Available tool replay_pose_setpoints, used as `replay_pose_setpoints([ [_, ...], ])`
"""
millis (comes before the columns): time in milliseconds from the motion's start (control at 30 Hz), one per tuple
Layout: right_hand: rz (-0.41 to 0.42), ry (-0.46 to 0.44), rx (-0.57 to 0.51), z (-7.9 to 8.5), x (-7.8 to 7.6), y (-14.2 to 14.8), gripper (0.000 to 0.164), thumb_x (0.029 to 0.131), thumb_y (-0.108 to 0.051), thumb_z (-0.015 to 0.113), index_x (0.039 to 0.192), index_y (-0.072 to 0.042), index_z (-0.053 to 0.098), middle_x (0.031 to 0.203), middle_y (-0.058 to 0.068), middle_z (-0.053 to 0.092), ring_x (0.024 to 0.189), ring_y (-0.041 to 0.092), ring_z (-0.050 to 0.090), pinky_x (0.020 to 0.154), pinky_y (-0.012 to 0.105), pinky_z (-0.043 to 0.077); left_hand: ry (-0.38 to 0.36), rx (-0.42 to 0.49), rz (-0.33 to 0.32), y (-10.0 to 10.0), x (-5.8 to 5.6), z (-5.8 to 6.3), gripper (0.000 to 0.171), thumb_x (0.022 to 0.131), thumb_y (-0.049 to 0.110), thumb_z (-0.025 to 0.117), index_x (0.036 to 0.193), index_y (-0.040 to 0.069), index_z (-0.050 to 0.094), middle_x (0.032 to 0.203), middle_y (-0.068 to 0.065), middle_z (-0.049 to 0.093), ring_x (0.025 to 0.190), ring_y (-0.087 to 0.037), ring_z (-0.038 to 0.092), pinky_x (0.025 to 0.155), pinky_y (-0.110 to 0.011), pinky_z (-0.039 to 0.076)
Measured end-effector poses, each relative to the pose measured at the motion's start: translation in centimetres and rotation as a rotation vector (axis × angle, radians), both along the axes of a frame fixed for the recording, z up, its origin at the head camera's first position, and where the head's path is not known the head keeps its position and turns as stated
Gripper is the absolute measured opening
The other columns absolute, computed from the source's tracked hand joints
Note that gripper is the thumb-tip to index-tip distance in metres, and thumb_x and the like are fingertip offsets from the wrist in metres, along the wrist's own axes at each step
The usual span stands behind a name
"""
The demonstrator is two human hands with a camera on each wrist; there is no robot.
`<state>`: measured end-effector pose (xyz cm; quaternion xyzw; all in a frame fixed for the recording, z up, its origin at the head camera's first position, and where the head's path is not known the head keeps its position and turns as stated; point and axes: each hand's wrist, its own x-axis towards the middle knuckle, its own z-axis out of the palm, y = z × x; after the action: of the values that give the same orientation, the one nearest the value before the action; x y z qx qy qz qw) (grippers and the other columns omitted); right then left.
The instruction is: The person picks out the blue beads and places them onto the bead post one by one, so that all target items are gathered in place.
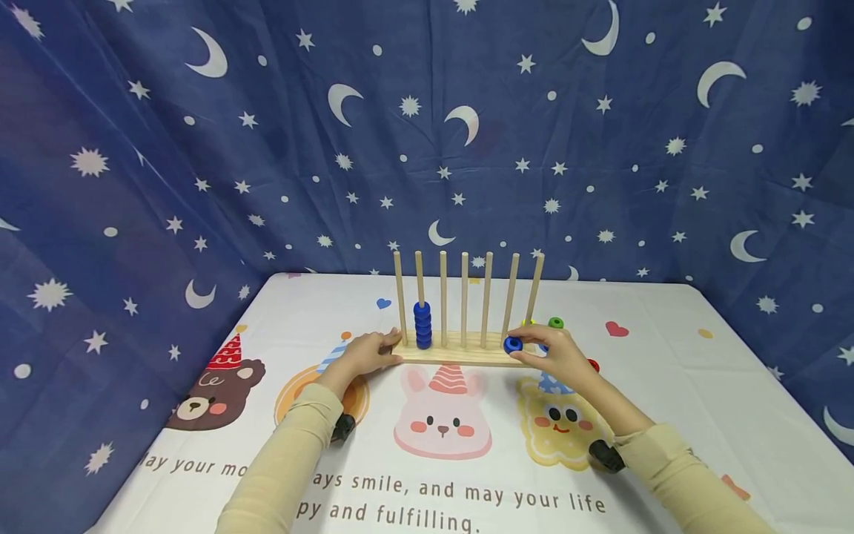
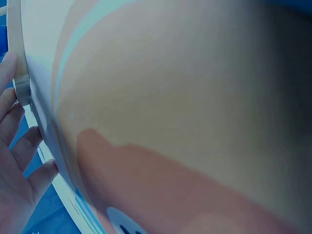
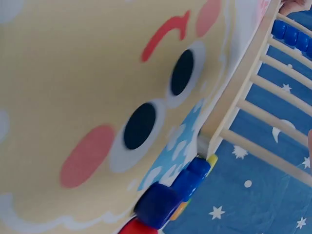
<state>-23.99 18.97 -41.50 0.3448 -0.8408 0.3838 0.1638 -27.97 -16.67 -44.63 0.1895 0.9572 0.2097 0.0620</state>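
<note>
A wooden peg rack (image 1: 460, 356) stands on the table, several upright pegs rising from its long base. On the second peg from the left sits a stack of blue beads (image 1: 423, 326). My left hand (image 1: 363, 352) holds the rack's left end, thumb along the front and a finger behind. Its spread fingers (image 2: 41, 178) show at the left wrist view's edge. Near the rack's right end, my right hand (image 1: 554, 352) pinches a blue bead (image 1: 512, 344) between thumb and forefinger, with its hole facing the head camera. In the right wrist view that bead is out of sight.
Loose beads lie by the rack's right end: a green bead (image 1: 556, 322), a yellow bead (image 1: 528, 322), a red bead (image 1: 594, 365) partly behind my right hand, and blue beads (image 3: 190, 178). A printed white tablecloth (image 1: 654, 371) covers the table; a starry blue curtain (image 1: 427, 148) hangs behind.
</note>
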Motion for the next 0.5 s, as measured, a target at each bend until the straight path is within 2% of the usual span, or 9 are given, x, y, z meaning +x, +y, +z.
replay_pose_setpoints([
  [133, 0.002, -0.001, -0.002, 0.3, 0.2, -0.8, 0.03, 0.078, -0.002, 0.073, 0.107, 0.003, 0.067, 0.101, 0.015, 0.071, 0.087, 0.027, 0.069, 0.081, 0.043, 0.055, 0.006, -0.003, 0.004, -0.1, 0.1, 0.1, 0.056, 0.086, 0.031, 0.067, 0.135, 0.008, 0.05, 0.142, -0.012, 0.045, 0.127, -0.039, 0.046, 0.102, -0.05, 0.041],
  [367, 0.008, 0.103, 0.033, 0.3, 0.4, -2.4, 0.034, 0.074, -0.001, 0.076, 0.107, 0.003, 0.067, 0.102, 0.015, 0.071, 0.086, 0.025, 0.069, 0.079, 0.04, 0.056, -0.007, -0.004, 0.022, -0.1, 0.1, 0.0, 0.056, 0.087, 0.031, 0.067, 0.136, 0.009, 0.049, 0.143, -0.011, 0.044, 0.126, -0.04, 0.047, 0.101, -0.049, 0.042],
  [500, 0.02, 0.115, 0.019, 0.4, 0.5, -3.0, 0.033, 0.074, -0.001, 0.076, 0.106, 0.003, 0.067, 0.102, 0.014, 0.07, 0.087, 0.025, 0.069, 0.078, 0.039, 0.057, -0.008, -0.004, 0.02, 0.2, 0.0, 0.1, 0.056, 0.087, 0.033, 0.067, 0.136, 0.011, 0.05, 0.143, -0.009, 0.043, 0.128, -0.038, 0.045, 0.103, -0.049, 0.041],
])
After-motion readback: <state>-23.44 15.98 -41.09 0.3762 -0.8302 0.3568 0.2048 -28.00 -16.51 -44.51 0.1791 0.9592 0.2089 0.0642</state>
